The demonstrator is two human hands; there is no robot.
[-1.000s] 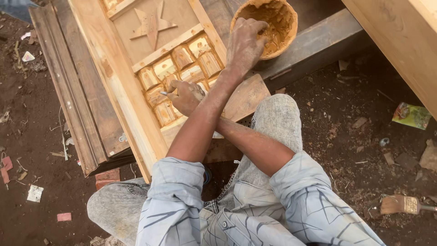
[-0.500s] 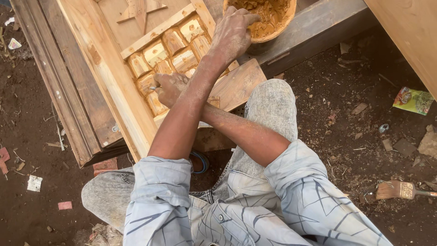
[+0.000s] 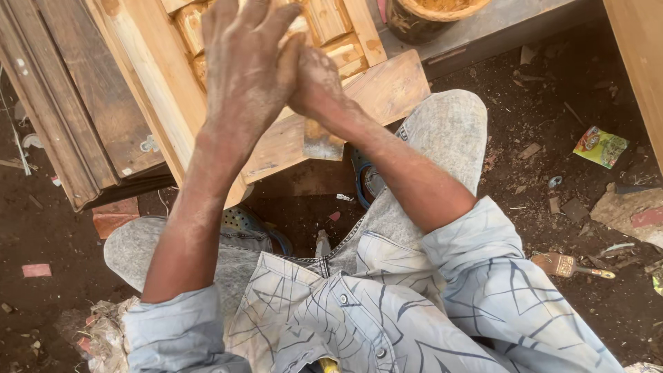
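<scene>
Wooden carved panel [image 3: 359, 90] lies tilted across the person's knees, above dirt floor [image 3: 552, 159]. Left hand [image 3: 245, 65] spread flat, fingers open, holding nothing, pressed against right hand [image 3: 314, 83]. Right hand's grip: cannot tell, partly hidden. Bowl [image 3: 428, 14] of yellow paste at panel's far edge.

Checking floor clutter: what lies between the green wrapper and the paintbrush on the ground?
In the head view, only dirt with small wood scraps lies between the green wrapper and the paintbrush.
</scene>
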